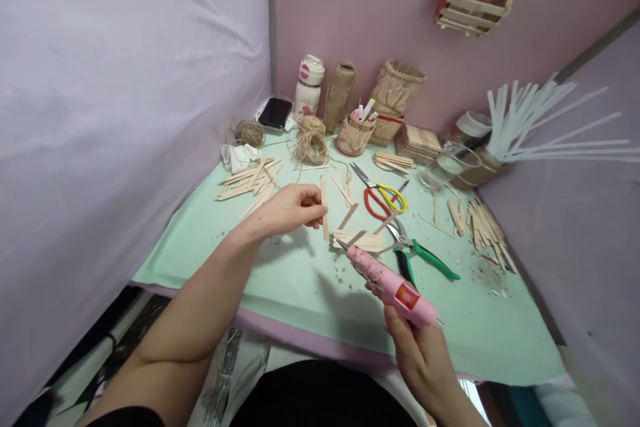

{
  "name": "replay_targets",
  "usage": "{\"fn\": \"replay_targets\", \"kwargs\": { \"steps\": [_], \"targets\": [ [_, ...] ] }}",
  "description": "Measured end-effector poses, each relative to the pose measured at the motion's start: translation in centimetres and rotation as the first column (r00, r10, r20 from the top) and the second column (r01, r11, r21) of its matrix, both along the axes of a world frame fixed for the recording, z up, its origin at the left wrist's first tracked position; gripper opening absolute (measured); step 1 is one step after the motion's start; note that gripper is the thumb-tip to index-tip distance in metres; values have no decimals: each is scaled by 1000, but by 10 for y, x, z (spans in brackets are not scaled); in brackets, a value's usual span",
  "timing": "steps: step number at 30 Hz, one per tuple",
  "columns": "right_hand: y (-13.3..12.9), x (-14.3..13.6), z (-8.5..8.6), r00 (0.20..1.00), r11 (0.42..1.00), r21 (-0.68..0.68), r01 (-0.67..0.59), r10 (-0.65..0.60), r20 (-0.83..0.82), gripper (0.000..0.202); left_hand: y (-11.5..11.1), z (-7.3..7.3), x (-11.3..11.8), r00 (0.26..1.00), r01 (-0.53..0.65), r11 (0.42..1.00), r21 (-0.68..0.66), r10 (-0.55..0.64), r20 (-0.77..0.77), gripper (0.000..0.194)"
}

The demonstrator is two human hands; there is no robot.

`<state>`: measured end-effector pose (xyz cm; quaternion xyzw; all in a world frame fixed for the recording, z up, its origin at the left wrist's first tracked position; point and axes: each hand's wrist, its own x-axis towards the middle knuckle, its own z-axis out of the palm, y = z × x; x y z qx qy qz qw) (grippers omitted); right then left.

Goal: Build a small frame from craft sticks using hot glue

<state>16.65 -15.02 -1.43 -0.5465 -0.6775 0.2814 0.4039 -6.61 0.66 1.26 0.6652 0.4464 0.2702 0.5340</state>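
Note:
Between the thumb and fingers of my left hand (303, 205) a flat wooden craft stick (324, 197) is pinched upright. My right hand (417, 353) is wrapped round a pink hot glue gun (387, 282), its nozzle pointing up and left. Close to the nozzle lies a small assembly of craft sticks (370, 241), with a few sticks standing out from it at angles. The nozzle overlaps the assembly's left part in view; whether they touch I cannot tell. The fingers under the glue gun are partly hidden by it.
Scissors (383, 193) with red and yellow handles and green-handled pruning shears (417, 255) lie right of the assembly. Loose sticks (250, 178) are piled at left, more sticks (490, 233) at right. Behind stand twine (313, 141), a bottle (308, 90), a pen holder (356, 133) and white glue sticks (525, 120).

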Motion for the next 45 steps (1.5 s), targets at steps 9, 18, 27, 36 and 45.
{"fn": "replay_targets", "kwargs": {
  "steps": [9,18,27,36,45],
  "targets": [
    [7,-9,-10,997,999,29,-46,44,66,28,-8,4,6,998,62,998,-4,-63,-31,7],
    [11,-13,-13,997,999,44,-20,17,76,24,-9,2,6,996,81,996,26,-80,-51,7],
    [11,-13,-13,997,999,49,-22,18,73,24,-8,-2,7,993,80,995,58,-74,-86,9],
    [12,-13,-15,996,999,37,-17,14,87,23,-10,-1,7,991,85,993,84,-76,-106,10],
    [12,-13,-18,996,998,63,-23,17,90,19,-10,-1,7,992,87,992,87,-78,-103,10]
  ]
}}
